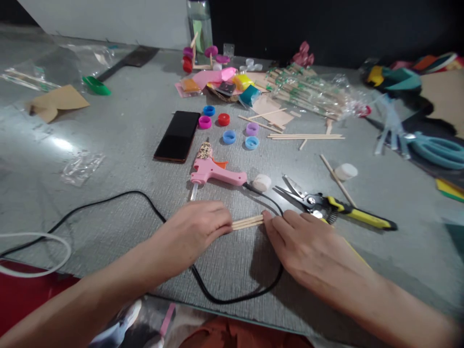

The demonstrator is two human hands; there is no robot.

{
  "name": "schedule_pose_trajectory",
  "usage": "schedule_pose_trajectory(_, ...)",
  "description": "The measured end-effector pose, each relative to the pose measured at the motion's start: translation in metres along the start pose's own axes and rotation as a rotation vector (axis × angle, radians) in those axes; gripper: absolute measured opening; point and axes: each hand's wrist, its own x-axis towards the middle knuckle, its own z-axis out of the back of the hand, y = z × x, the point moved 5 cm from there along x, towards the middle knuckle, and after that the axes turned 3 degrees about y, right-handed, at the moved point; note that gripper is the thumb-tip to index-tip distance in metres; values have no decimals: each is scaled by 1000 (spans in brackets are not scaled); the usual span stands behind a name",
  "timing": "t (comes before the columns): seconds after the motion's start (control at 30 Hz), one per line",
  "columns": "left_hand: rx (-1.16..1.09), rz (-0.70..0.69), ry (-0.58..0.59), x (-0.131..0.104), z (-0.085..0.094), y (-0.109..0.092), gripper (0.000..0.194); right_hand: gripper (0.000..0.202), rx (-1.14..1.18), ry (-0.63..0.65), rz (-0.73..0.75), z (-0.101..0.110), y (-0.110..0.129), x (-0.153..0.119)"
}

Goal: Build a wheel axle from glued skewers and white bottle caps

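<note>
Wooden sticks (248, 223) between hands (198, 223) (302, 241), seemingly palm-down

Grey tabletop (116, 227); behind, apparently black wall (344, 29).

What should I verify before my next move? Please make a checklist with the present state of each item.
1. Left hand holds the wooden sticks: ok.
2. Right hand holds their other end: ok.
3. Stick ends level: cannot tell; the hands cover them.
4. Glue gun hot: cannot tell from a picture.
5. Black cord clear of hands and arms: not ok; it passes beneath the left forearm and right hand.
6. Cutters closed: not ok; they lie open near the right hand.
</note>
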Motion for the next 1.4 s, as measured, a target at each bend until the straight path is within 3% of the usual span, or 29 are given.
schedule_pose_trajectory(0.23, 9, 0, 23, 2, 0, -2, 18, 18, 18, -11, 15, 1, 1, 3)
schedule_pose_trajectory(0.43, 30, 51, 29, -2, 5, 1, 12, 8, 207, -40, -51, -4, -15, -3)
schedule_pose_trajectory(0.57, 51, 44, 1, -3, 8, -2, 18, 18, 354, -151, -111, -6, -24, 1)
schedule_pose_trajectory(0.7, 58, 58, 22, 0, 2, -3, 12, 17, 443, -124, -108, -11, -24, 8)
schedule_pose_trajectory(0.93, -32, 56, 10, 3, -4, -1, 16, 24, 488, -127, -95, -14, -23, 8)
schedule_pose_trajectory(1.23, -80, 70, -47, 3, 2, 0, 9, 22, 465, -139, -122, -14, -24, 6)
schedule_pose_trajectory(1.4, -328, 221, -157, -3, 17, 0, 24, 19, 363, -295, -90, 5, -27, 0)
